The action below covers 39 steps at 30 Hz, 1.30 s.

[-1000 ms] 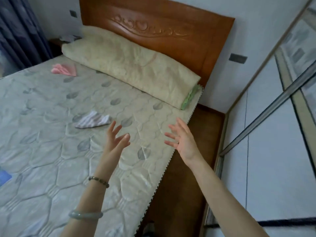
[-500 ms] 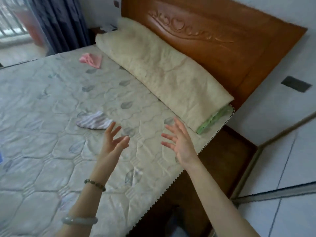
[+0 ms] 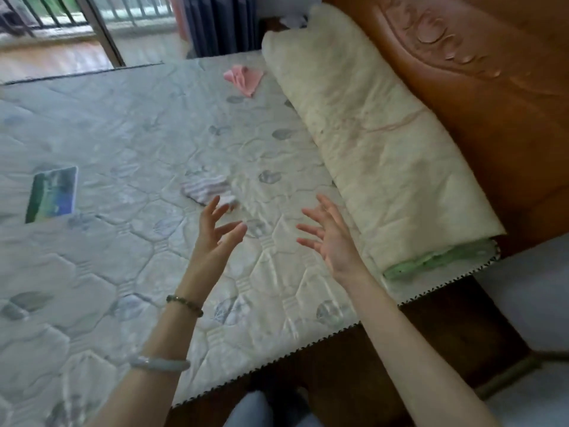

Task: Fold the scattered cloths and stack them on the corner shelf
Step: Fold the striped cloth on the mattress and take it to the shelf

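A small striped white cloth (image 3: 205, 190) lies crumpled on the quilted mattress (image 3: 123, 124), just beyond my left hand (image 3: 215, 234). That hand hovers above the mattress with fingers spread and holds nothing. My right hand (image 3: 329, 235) hovers level with it to the right, fingers spread and empty. A pink cloth (image 3: 244, 79) lies far back near the rolled bedding. A green and blue folded cloth (image 3: 51, 194) rests flat on the mattress at the left. No shelf is in view.
A long cream rolled quilt (image 3: 366, 140) lies along the carved wooden headboard (image 3: 480, 75). The mattress edge (image 3: 277, 359) runs across below my arms, with dark wood beneath. A dark curtain (image 3: 221, 23) and a balcony door (image 3: 92, 29) stand at the back.
The view has swung left, bringing the balcony door and the green and blue cloth into sight. Both hands stay raised and spread, now closer to the striped cloth.
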Each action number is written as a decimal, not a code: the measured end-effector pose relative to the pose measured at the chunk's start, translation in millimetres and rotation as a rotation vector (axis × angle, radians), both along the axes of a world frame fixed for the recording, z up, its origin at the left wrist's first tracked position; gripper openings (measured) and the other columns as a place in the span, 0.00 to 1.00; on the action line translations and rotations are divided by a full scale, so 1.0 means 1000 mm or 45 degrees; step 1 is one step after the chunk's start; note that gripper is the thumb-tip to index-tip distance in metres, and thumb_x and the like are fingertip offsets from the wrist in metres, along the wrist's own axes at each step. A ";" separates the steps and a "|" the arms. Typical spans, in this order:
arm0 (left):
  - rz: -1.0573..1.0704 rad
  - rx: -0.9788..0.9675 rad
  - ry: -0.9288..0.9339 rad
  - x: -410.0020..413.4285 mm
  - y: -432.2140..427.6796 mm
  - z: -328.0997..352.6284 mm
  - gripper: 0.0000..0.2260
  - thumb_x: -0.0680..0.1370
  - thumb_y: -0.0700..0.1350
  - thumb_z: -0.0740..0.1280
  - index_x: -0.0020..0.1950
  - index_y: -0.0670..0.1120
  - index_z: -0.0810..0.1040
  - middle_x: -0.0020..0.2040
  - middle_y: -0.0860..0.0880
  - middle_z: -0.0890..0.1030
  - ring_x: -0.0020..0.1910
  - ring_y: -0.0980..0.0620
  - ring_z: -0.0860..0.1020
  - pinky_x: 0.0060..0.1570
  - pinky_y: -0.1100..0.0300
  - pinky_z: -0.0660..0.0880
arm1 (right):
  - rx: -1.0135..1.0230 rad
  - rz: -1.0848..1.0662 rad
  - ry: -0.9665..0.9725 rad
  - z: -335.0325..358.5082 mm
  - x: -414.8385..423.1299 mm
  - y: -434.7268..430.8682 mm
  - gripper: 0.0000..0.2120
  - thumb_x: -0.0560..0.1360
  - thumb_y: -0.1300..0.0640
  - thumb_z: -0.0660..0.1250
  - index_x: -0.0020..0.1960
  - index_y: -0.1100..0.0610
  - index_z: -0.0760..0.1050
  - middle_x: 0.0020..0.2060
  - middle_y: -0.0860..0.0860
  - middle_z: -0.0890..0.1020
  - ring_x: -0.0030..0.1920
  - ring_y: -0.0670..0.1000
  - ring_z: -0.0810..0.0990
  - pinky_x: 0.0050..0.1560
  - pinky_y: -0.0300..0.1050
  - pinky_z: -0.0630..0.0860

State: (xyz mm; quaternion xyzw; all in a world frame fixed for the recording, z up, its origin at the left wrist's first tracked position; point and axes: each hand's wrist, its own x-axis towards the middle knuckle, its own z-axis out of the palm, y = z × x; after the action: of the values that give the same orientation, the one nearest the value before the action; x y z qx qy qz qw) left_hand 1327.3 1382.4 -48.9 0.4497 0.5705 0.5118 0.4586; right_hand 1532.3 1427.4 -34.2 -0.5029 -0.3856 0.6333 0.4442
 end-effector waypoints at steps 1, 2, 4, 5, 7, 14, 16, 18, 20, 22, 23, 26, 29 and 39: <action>0.029 -0.002 0.006 -0.002 0.004 -0.002 0.38 0.69 0.60 0.69 0.75 0.57 0.58 0.70 0.54 0.67 0.61 0.54 0.76 0.60 0.48 0.76 | -0.010 0.020 0.001 -0.002 -0.004 0.008 0.20 0.80 0.50 0.58 0.72 0.47 0.62 0.62 0.52 0.75 0.56 0.53 0.79 0.58 0.54 0.76; 0.051 -0.006 0.015 -0.004 0.008 -0.004 0.38 0.69 0.59 0.69 0.75 0.57 0.57 0.71 0.54 0.67 0.61 0.55 0.76 0.60 0.48 0.76 | -0.016 0.037 0.001 -0.005 -0.007 0.016 0.20 0.81 0.51 0.58 0.72 0.47 0.62 0.62 0.52 0.75 0.56 0.54 0.79 0.58 0.55 0.76; 0.086 -0.024 0.030 -0.010 0.017 -0.010 0.36 0.71 0.58 0.69 0.76 0.57 0.57 0.71 0.54 0.67 0.61 0.56 0.76 0.60 0.48 0.76 | -0.027 0.073 -0.002 -0.012 -0.016 0.030 0.20 0.81 0.51 0.57 0.72 0.48 0.62 0.61 0.52 0.75 0.55 0.54 0.79 0.59 0.55 0.76; 0.108 -0.032 0.031 -0.014 0.022 -0.013 0.36 0.72 0.57 0.69 0.76 0.57 0.57 0.71 0.54 0.67 0.61 0.56 0.76 0.60 0.48 0.76 | -0.029 0.097 -0.012 -0.016 -0.020 0.038 0.19 0.81 0.50 0.57 0.72 0.48 0.63 0.61 0.52 0.75 0.54 0.53 0.79 0.58 0.55 0.76; 0.147 -0.046 0.031 -0.024 0.032 -0.021 0.34 0.73 0.54 0.69 0.75 0.57 0.57 0.70 0.54 0.67 0.61 0.56 0.76 0.60 0.48 0.76 | -0.035 0.139 -0.030 -0.024 -0.031 0.053 0.16 0.81 0.50 0.56 0.69 0.46 0.64 0.62 0.52 0.75 0.53 0.53 0.80 0.58 0.55 0.76; 0.196 -0.105 0.039 -0.068 0.083 -0.045 0.34 0.70 0.58 0.70 0.73 0.61 0.58 0.71 0.54 0.66 0.59 0.58 0.77 0.61 0.48 0.75 | -0.072 0.227 -0.086 -0.040 -0.081 0.123 0.15 0.82 0.47 0.54 0.68 0.46 0.65 0.61 0.54 0.75 0.55 0.55 0.79 0.55 0.54 0.77; 0.191 -0.136 0.069 -0.085 0.102 -0.051 0.33 0.73 0.55 0.70 0.73 0.60 0.57 0.71 0.54 0.65 0.59 0.59 0.77 0.61 0.49 0.75 | -0.080 0.249 -0.109 -0.046 -0.098 0.145 0.16 0.82 0.47 0.54 0.69 0.46 0.65 0.61 0.54 0.75 0.54 0.55 0.79 0.54 0.53 0.77; 0.193 -0.167 0.086 -0.100 0.122 -0.060 0.31 0.76 0.50 0.69 0.74 0.59 0.56 0.71 0.54 0.65 0.60 0.59 0.76 0.60 0.52 0.75 | -0.088 0.246 -0.127 -0.053 -0.116 0.170 0.16 0.82 0.47 0.54 0.68 0.46 0.66 0.60 0.54 0.76 0.52 0.53 0.80 0.53 0.52 0.78; 0.182 -0.191 0.122 -0.114 0.142 -0.067 0.32 0.76 0.48 0.68 0.75 0.57 0.55 0.72 0.53 0.64 0.61 0.58 0.75 0.56 0.61 0.76 | -0.081 0.257 -0.143 -0.060 -0.136 0.194 0.13 0.82 0.48 0.55 0.65 0.45 0.67 0.60 0.54 0.76 0.51 0.53 0.80 0.52 0.51 0.77; 0.166 -0.229 0.122 -0.127 0.164 -0.077 0.33 0.75 0.48 0.69 0.75 0.56 0.55 0.73 0.53 0.64 0.61 0.56 0.75 0.52 0.67 0.76 | -0.083 0.280 -0.178 -0.068 -0.155 0.216 0.12 0.82 0.49 0.56 0.64 0.46 0.67 0.58 0.53 0.77 0.51 0.54 0.80 0.53 0.53 0.77; 0.159 -0.235 0.122 -0.127 0.170 -0.078 0.33 0.75 0.47 0.69 0.75 0.56 0.56 0.73 0.52 0.65 0.61 0.55 0.76 0.52 0.66 0.76 | -0.081 0.288 -0.195 -0.069 -0.160 0.220 0.12 0.81 0.51 0.57 0.64 0.46 0.68 0.57 0.53 0.77 0.51 0.54 0.80 0.54 0.54 0.77; 0.188 -0.239 0.120 -0.144 0.203 -0.097 0.32 0.76 0.46 0.69 0.75 0.56 0.57 0.71 0.53 0.66 0.60 0.56 0.76 0.53 0.64 0.76 | -0.080 0.317 -0.204 -0.092 -0.186 0.254 0.12 0.81 0.54 0.59 0.63 0.48 0.69 0.55 0.52 0.78 0.49 0.52 0.80 0.52 0.52 0.78; 0.217 -0.275 0.106 -0.157 0.229 -0.122 0.32 0.76 0.46 0.69 0.75 0.55 0.57 0.70 0.54 0.67 0.59 0.57 0.77 0.50 0.68 0.75 | -0.124 0.305 -0.202 -0.122 -0.204 0.279 0.11 0.80 0.55 0.59 0.62 0.50 0.69 0.55 0.53 0.77 0.47 0.51 0.79 0.48 0.49 0.78; 0.330 -0.433 0.059 -0.182 0.296 -0.259 0.32 0.75 0.48 0.70 0.74 0.55 0.58 0.70 0.54 0.67 0.58 0.59 0.76 0.48 0.68 0.75 | -0.258 0.303 -0.261 -0.269 -0.254 0.354 0.10 0.81 0.57 0.59 0.61 0.53 0.71 0.52 0.53 0.78 0.47 0.50 0.79 0.44 0.44 0.77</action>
State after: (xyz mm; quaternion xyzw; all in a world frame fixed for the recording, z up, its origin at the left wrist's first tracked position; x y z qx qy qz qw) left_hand 1145.2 1678.1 -308.0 0.3004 0.7122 0.4524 0.4449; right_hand 1278.8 1781.2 -303.0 -0.5577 -0.4199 0.6624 0.2717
